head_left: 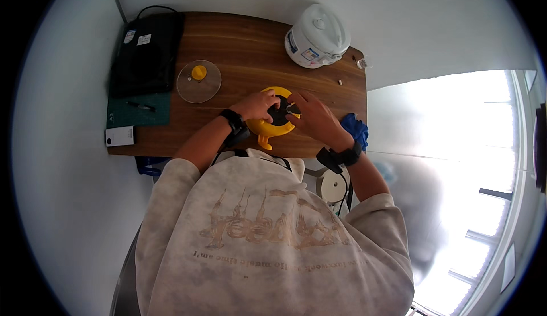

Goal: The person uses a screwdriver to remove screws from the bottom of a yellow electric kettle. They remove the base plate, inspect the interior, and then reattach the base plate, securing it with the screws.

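A yellow pot (262,129) with a dark inside and a short yellow handle is at the table's near edge, in front of my chest. My left hand (254,107) lies over its left rim, with fingers curled down onto the dark inside. On the right side of the pot, my right hand (313,117) has thumb and fingers bent together around a small greyish piece (293,109). The fingers partly cover this piece, so its kind is unclear. Both wrists wear black bands. Left of the pot lies a round glass lid (191,91) with a yellow knob (199,72).
A white rice cooker (318,37) stands at the back right. At the left are a flat black appliance (145,59) with a cord, a green cutting mat (159,111) with a pen (141,106), and a white box (120,136). Blue crumpled cloth (355,131) lies at the right edge.
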A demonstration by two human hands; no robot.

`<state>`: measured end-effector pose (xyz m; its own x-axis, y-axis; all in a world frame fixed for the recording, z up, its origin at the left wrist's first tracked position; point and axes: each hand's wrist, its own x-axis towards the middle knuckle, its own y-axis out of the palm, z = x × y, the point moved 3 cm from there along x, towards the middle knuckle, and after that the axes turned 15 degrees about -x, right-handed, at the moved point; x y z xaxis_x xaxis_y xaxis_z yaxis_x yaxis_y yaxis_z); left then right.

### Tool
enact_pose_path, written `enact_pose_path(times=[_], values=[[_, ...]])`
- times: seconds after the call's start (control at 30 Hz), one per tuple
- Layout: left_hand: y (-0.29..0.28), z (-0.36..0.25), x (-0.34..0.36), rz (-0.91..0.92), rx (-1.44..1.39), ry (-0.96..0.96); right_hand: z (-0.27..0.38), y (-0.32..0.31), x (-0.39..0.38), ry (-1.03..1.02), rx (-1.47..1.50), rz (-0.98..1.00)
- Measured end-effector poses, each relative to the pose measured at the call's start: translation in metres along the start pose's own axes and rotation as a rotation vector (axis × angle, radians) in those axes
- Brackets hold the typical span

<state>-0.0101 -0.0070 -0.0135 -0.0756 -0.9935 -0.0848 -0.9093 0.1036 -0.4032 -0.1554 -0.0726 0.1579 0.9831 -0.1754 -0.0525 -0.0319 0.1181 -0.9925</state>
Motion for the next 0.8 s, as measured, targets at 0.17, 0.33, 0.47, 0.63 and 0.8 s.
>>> enact_pose_path(times=[0.17,0.33,0.47,0.63,0.8], values=[[-0.001,0.0,-0.002,0.0,0.023,-0.008,0.006,-0.017,0.011,0.336,-0.204,0.354],[-0.001,0.001,-0.001,-0.015,0.006,0.027,-0.003,-0.008,0.003,0.228,-0.036,0.106],[0.001,0.003,0.0,-0.013,0.017,0.035,-0.006,-0.006,0.001,0.064,0.022,-0.059],[0.0,0.002,-0.002,-0.013,0.021,0.015,0.008,-0.015,0.005,0.193,-0.079,0.112],[-0.001,-0.001,-0.001,-0.005,0.037,0.004,0.003,-0.006,0.002,0.097,-0.096,0.028]])
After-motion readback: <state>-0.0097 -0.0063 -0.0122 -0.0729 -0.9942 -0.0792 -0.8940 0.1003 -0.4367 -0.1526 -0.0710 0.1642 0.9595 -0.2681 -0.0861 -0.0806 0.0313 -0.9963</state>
